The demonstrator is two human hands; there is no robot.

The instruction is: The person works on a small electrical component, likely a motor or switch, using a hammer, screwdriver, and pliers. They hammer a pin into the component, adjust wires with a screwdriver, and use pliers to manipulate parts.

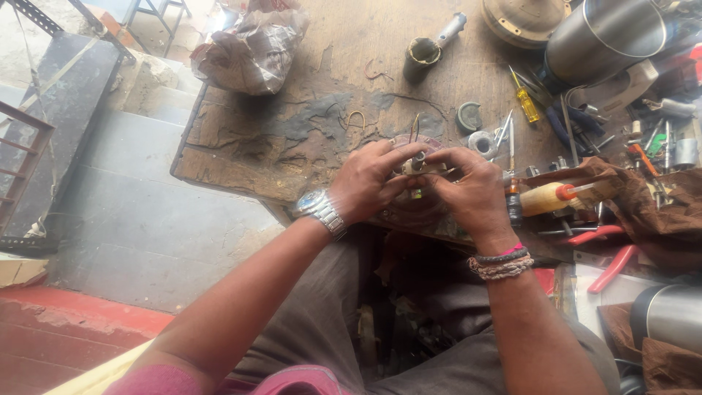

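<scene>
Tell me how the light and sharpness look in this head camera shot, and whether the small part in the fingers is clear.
Head view: bright daylight washes out the top left near the crumpled paper bag; glare streaks the steel cylinder; wide-angle bending shows at the edges. The left hand and right hand are fairly sharp, but the small metal part between them is too small to make out.

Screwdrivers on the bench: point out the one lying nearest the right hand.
The wooden-handled screwdriver with the orange collar, lying just beside the right hand. The yellow-handled screwdriver lies farther up the bench, near the steel cylinder.
</scene>
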